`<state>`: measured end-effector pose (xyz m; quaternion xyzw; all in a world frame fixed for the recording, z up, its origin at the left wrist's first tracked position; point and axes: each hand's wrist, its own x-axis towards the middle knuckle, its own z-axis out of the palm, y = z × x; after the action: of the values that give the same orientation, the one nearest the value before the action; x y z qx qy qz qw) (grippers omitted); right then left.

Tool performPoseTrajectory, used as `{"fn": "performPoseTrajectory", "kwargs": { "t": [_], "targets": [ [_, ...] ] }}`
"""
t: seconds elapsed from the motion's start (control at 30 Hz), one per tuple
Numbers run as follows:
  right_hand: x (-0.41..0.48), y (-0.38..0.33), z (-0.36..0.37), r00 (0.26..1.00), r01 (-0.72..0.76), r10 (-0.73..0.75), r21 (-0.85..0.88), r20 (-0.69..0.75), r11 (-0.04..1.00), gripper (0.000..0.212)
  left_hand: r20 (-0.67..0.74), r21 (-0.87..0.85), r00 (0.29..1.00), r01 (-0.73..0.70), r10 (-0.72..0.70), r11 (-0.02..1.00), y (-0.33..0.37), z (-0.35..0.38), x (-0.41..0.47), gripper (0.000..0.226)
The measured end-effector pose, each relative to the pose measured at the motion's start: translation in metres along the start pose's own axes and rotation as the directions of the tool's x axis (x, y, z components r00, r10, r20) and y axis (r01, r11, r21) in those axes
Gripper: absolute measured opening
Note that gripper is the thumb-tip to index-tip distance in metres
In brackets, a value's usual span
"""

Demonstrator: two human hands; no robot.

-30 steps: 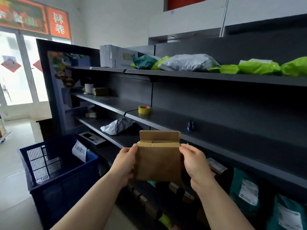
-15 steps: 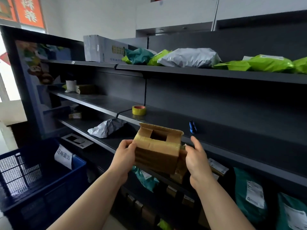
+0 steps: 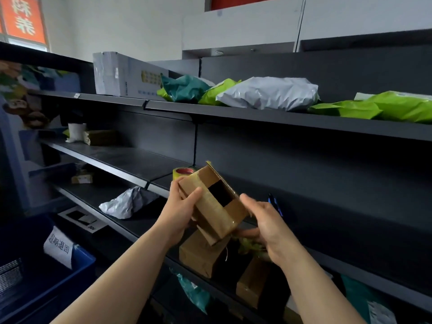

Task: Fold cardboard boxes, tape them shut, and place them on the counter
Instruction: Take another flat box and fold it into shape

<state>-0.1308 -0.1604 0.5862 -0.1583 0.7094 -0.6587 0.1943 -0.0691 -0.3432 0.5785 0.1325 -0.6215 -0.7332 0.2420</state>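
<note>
The left hand (image 3: 180, 211) grips the left end of the cardboard box (image 3: 215, 204), thumb across its upper face. The box hangs tilted in the air in front of the dark shelves (image 3: 327, 127), one end open with flaps raised. The right hand (image 3: 268, 230) sits at the box's near right corner, fingers curled beneath; I cannot tell whether it holds the box. A yellow tape roll (image 3: 181, 173) lies on the middle shelf just behind. A grey mailer bag (image 3: 128, 203) rests lower left.

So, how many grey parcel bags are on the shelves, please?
2: a grey bag on the top shelf, a second grey bag on a lower shelf; more may be hidden.
</note>
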Motion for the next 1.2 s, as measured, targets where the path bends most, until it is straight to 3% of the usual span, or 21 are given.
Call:
{"fn": "performPoseTrajectory", "kwargs": {
  "t": [0.1,0.2,0.27,0.43,0.73,0.83,0.97,1.13,1.2],
  "targets": [
    [0.021,0.006,0.001,0.999,0.035,-0.034,-0.119,0.017,0.992,0.060,0.056,0.034,0.997,-0.055,0.053,0.998,-0.005,0.003,0.031,0.040],
    [0.039,0.003,0.000,0.998,0.053,-0.049,-0.131,0.036,0.990,0.028,0.113,0.048,0.987,-0.118,0.112,0.992,-0.007,0.004,0.063,0.040],
    [0.047,-0.002,0.002,0.999,0.043,-0.040,-0.171,0.019,0.984,0.018,0.134,0.037,0.984,-0.121,0.115,0.992,-0.009,0.003,0.086,0.046],
    [0.071,-0.013,0.011,0.998,0.037,-0.051,-0.347,-0.031,0.937,0.049,0.174,0.031,0.984,-0.047,0.040,0.998,-0.017,0.002,0.137,0.052],
    [0.114,-0.025,0.039,0.994,0.021,-0.067,-0.440,-0.089,0.898,0.046,0.302,0.141,0.942,0.105,-0.144,0.984,-0.036,-0.011,0.195,0.038],
    [0.127,-0.028,0.045,0.988,0.031,-0.095,-0.447,-0.121,0.894,0.050,0.376,0.175,0.907,0.131,-0.189,0.976,-0.038,-0.014,0.203,0.047],
    [0.146,-0.035,0.050,0.985,0.017,-0.105,-0.525,-0.138,0.851,0.052,0.421,0.223,0.866,0.189,-0.270,0.956,-0.034,-0.022,0.216,0.075],
    [0.168,-0.032,0.052,0.984,0.006,-0.104,-0.558,-0.144,0.830,0.042,0.369,0.325,0.878,0.186,-0.305,0.927,-0.041,-0.041,0.223,0.104],
    [0.174,-0.031,0.050,0.978,0.006,-0.123,-0.570,-0.167,0.822,0.039,0.372,0.326,0.884,0.160,-0.282,0.932,-0.046,-0.044,0.224,0.100]
  ]
}}
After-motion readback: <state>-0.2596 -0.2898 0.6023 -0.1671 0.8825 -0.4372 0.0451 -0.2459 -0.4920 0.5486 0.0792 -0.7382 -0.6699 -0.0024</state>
